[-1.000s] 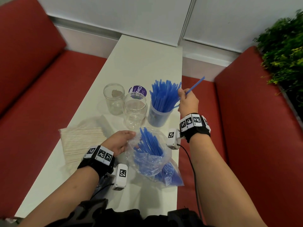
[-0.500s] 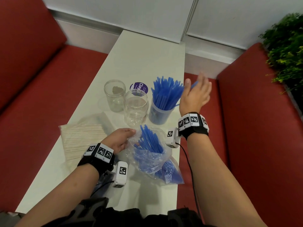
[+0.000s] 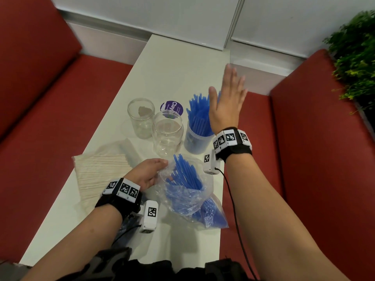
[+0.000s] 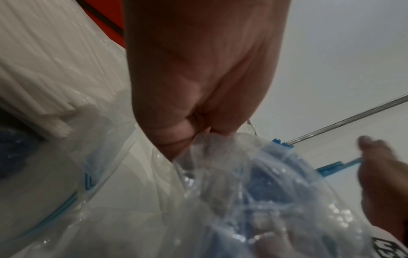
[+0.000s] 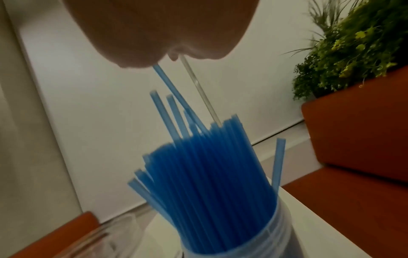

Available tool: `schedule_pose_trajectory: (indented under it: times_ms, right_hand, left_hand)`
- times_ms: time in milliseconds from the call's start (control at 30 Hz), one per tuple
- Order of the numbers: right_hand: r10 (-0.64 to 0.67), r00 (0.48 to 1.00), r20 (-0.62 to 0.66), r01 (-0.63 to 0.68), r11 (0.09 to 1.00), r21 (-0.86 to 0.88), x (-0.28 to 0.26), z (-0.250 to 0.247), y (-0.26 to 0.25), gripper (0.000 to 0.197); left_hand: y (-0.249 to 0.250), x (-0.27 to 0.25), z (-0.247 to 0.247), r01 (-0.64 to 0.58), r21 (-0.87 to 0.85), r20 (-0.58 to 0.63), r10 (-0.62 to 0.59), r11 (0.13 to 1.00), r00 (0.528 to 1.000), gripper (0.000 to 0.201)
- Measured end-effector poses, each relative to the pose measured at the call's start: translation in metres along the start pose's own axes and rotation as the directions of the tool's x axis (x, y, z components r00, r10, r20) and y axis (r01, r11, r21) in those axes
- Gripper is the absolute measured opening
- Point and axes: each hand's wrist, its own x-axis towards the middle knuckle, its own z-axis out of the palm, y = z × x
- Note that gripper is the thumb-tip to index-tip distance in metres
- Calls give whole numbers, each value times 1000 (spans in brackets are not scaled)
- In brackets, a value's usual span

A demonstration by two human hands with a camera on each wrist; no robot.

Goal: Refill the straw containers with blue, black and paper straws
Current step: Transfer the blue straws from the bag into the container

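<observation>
One straw gone from right hand (image 3: 227, 104): grip now flat, empty, above blue straws (image 3: 197, 116) in cup (image 3: 194, 142). Left hand (image 3: 148, 173) pinches bag (image 3: 186, 191) mouth; more inside. Blue cup nearly full.

Blue straws (image 3: 197, 116), red seats (image 3: 324, 159), white table (image 3: 172, 63) (purple round label (image 3: 171, 107)), cream paper straws (image 3: 101, 173).
</observation>
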Motion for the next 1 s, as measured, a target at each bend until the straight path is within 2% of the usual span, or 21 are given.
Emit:
schedule_pose_trajectory:
  times_ms: [67,133,167,200,233,300,333,367,433,500,533,567,667,700,800,867,933,967,1000]
  right_hand:
    - [68,972,223,-32,987,-160,-5,10,2,58]
    - [152,889,431,-66,976,-209,-14,17,9,54]
    - [159,861,482,-60,975,-214,-16,17,11,53]
    - [143,863,484,-47,978,-204,-17,15,13,51]
    - [107,889,446,-34,985,-169,-15,12,12,52]
    - [53,959,278,-34,997,-71,-6,7,9,52]
    - [45,978,203,-34,998,-61,-2,6,6,54]
    - [46,983,179,-29,995,-94,2,7,5,60]
    - [82,954,288,-22,978,-205,1,12,3,75]
    - [142,864,483,13,953,-303,-7,22,6,86]
    - [155,821,549,30,950,-312,-12,25,9,87]
    - [151,804,575,26,958,-287,-14,27,11,82]
    - [98,868,487,-24,987,-157,-10,27,10,46]
    - [86,872,481,-23,990,-137,-8,25,8,39]
    - [18,884,466,3,999,-46,-2,17,7,28]
    - [-12,940,341,18,1000,-16,0,10,4,22]
    - [0,990,144,2,1000,-15,2,5,-2,21]
    - [30,996,86,-29,1000,-11,2,4,-6,24]
    - [72,992,106,-70,997,-18,2,3,-7,32]
  left_hand:
    - [1,0,1,1,-3,6,-1,1000,1000,24]
    - [1,-1,2,-3,-4,10,3,1000,1000,25]
    - [3,-1,2,-8,1,9,8,1000,1000,25]
    - [2,-1,2,-11,3,9,11,1000,1000,25]
    - [3,-1,2,-15,3,9,15,1000,1000,25]
    - [2,-1,0,-13,4,7,12,1000,1000,25]
    - [1,-1,0,-8,8,6,8,1000,1000,25]
    - [1,-2,0,-6,11,6,6,1000,1000,25]
    - [0,-3,0,-4,14,6,4,1000,1000,25]
    - [-1,-4,1,-3,7,-1,3,1000,1000,25]
    - [-1,-5,1,-5,0,-2,5,1000,1000,25]
    - [-1,-5,2,-8,-5,-2,8,1000,1000,25]
    - [0,-8,1,-18,-1,0,18,1000,1000,26]
    - [0,-8,1,-21,-1,-1,21,1000,1000,26]
    - [1,-9,0,-25,13,6,25,1000,1000,28]
    - [1,-10,-1,-25,17,10,24,1000,1000,28]
    - [1,-11,-1,-26,12,10,25,1000,1000,28]
    - [0,-11,-1,-26,10,7,26,1000,1000,28]
    - [0,-12,0,-25,11,3,24,1000,1000,28]
